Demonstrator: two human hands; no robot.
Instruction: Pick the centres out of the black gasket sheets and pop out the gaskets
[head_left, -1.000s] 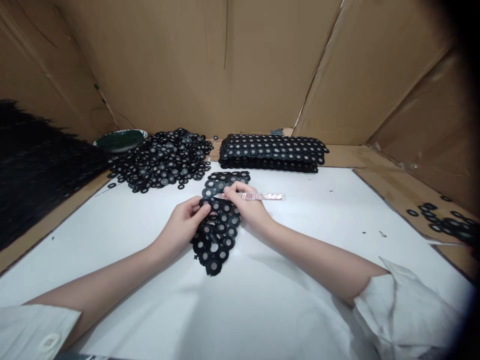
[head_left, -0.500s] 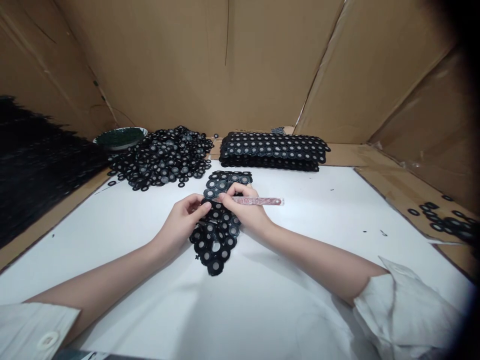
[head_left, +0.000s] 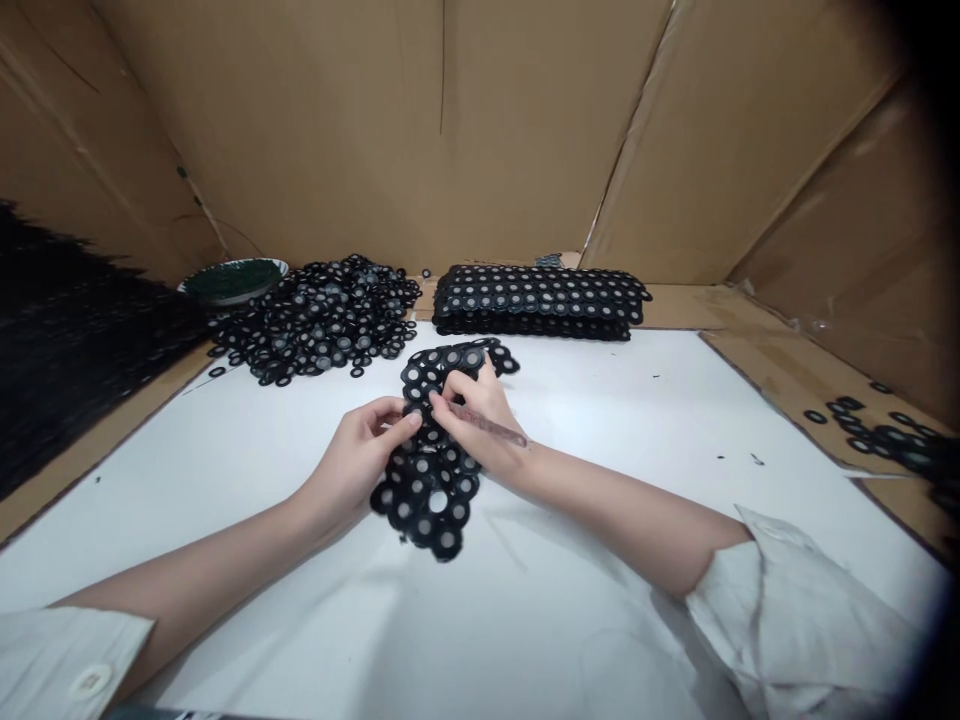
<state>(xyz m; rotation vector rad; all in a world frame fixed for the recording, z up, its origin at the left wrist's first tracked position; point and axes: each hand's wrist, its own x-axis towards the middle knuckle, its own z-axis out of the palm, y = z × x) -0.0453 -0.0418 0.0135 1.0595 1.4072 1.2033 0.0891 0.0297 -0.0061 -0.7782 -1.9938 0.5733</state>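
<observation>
A strip of linked black rings with pale centres hangs between my hands over the middle of the white table. My left hand pinches its left edge between thumb and fingers. From the right, my right hand holds a slim tool with a reddish, clear handle, its handle slanting down to the right across the palm. The tool's tip is hidden at the strip. Some of my right fingers lie against the strip's upper part.
Behind on the left lie a heap of loose black rings and a dish of dark green bits. A folded ring mat is at the back. More rings lie far right. Cardboard walls enclose the table.
The tool's handle has swung from nearly level to slanting down right as my right hand turned. The strip's lower end has shifted slightly right, and its top right corner now sticks out.
</observation>
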